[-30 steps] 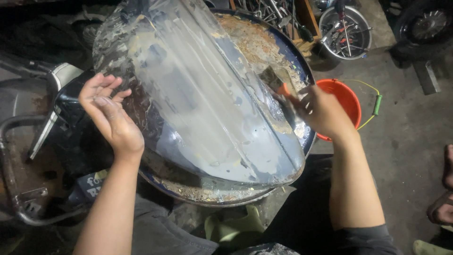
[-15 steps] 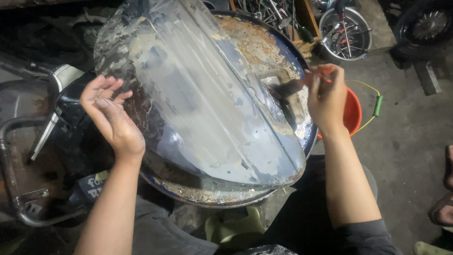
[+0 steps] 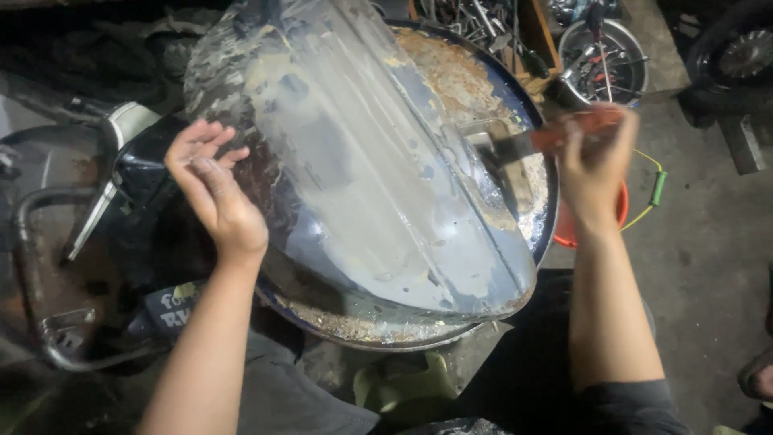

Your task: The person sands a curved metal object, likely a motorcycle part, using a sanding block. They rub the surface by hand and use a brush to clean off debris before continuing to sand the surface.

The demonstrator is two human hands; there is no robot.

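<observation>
Left hand point(image 3: 213, 189) spread open against the metal panel point(image 3: 362, 161); right hand point(image 3: 592, 165), motion-blurred, grips a brush point(image 3: 531, 145); bristles hard to make out.

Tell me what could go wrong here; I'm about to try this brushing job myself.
The left hand steadies the curved metal panel only at its edge, so the panel might slide off the drum rim. The brush in the right hand could drip onto the rusty drum top. The orange bucket sits close behind the wrist and may get knocked.
</observation>
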